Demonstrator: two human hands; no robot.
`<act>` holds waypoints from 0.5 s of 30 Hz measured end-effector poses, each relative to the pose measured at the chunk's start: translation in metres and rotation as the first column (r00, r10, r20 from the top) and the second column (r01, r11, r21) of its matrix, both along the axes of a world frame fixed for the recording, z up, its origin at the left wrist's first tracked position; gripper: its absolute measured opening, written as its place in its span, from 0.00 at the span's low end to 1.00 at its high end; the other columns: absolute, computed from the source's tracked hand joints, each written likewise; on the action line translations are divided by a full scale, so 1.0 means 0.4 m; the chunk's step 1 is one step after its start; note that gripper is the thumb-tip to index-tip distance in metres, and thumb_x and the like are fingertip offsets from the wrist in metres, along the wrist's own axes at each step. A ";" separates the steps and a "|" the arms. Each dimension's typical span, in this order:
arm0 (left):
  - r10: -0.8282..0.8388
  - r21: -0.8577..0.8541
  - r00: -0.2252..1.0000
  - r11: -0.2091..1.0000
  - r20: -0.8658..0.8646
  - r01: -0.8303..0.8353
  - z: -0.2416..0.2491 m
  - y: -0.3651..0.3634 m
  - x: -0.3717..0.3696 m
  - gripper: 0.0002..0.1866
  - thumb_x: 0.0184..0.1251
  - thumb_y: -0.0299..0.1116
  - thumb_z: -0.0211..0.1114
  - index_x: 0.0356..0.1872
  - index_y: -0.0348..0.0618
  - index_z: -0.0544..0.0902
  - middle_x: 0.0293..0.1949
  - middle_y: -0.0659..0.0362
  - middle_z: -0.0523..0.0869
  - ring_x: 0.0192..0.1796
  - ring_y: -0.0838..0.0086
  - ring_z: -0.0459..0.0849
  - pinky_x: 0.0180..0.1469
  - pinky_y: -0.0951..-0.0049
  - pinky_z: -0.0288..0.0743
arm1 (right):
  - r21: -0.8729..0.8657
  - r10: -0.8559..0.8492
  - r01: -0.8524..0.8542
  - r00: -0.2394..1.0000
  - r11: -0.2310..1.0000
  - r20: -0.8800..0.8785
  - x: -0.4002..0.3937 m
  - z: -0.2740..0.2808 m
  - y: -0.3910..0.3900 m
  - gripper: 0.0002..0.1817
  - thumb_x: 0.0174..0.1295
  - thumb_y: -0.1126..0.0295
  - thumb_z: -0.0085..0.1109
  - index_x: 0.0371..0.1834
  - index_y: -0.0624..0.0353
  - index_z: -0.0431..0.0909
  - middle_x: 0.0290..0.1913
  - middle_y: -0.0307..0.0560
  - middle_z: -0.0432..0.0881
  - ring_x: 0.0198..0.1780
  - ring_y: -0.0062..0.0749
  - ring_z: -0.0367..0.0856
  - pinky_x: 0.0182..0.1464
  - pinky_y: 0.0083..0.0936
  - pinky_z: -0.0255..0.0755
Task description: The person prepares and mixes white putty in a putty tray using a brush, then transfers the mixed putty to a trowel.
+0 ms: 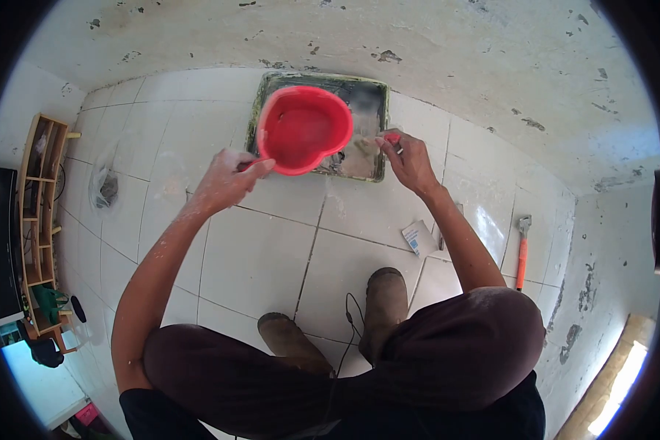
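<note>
A red heart-shaped bowl point(305, 126) is gripped at its lower left edge by my left hand point(236, 176), whose fingers are closed and dusted with white powder. Beneath the bowl lies a dark, stained rectangular tray point(378, 110) with a crusted rim. Over the tray's right edge, my right hand point(411, 161) pinches a small red-handled tool point(393, 137). Its far end is blurred over a greyish patch in the tray, so I cannot tell its exact kind.
On the tiled floor at the right lie an orange-handled tool point(523, 253) and a white printed packet point(419, 238). To the left are a plastic bag point(105, 189) and a wooden shelf point(40, 198). My boots point(385, 308) stand near a thin black cable point(352, 323). A peeling wall point(447, 51) rises behind the tray.
</note>
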State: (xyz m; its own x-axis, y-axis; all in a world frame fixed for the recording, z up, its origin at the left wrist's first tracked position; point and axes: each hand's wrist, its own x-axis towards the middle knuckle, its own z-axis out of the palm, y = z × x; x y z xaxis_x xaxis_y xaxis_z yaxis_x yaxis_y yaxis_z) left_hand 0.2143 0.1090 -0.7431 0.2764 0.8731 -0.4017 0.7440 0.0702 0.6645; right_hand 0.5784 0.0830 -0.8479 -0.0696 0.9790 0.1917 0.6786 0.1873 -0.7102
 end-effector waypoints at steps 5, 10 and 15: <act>0.013 -0.105 0.990 0.994 0.142 0.002 -0.025 -0.122 -0.123 0.28 0.74 0.57 0.69 0.29 0.37 0.84 0.17 0.66 0.76 0.15 0.84 0.71 0.17 0.77 0.63 | 0.271 0.204 -0.226 0.973 0.936 0.110 -0.010 -0.097 0.022 0.10 0.70 0.71 0.63 0.48 0.66 0.85 0.43 0.62 0.87 0.42 0.59 0.87 0.46 0.46 0.81; 0.283 -0.304 0.936 0.929 0.209 -0.213 -0.095 -0.295 -0.191 0.25 0.76 0.50 0.69 0.32 0.34 0.83 0.17 0.66 0.75 0.15 0.84 0.70 0.16 0.76 0.62 | 0.089 0.330 -0.349 0.928 0.933 0.172 -0.020 -0.043 -0.031 0.09 0.69 0.71 0.63 0.48 0.63 0.84 0.44 0.61 0.87 0.43 0.61 0.86 0.48 0.47 0.81; 0.279 -0.359 0.940 0.913 0.196 -0.196 -0.202 -0.415 -0.212 0.23 0.78 0.46 0.68 0.32 0.33 0.83 0.17 0.66 0.75 0.14 0.84 0.70 0.16 0.77 0.61 | 0.049 0.198 -0.211 0.960 0.976 0.198 0.003 0.004 0.020 0.11 0.73 0.65 0.62 0.41 0.63 0.81 0.38 0.63 0.86 0.42 0.63 0.85 0.46 0.49 0.80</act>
State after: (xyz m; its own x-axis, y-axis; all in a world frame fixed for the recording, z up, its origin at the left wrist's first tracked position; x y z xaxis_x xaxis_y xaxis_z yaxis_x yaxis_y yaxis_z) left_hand 0.1295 -0.0570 -0.8240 0.2007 0.7541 -0.6254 0.4999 0.4702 0.7274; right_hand 0.5795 0.0911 -0.8464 -0.3088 0.9250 0.2215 0.7421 0.3800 -0.5522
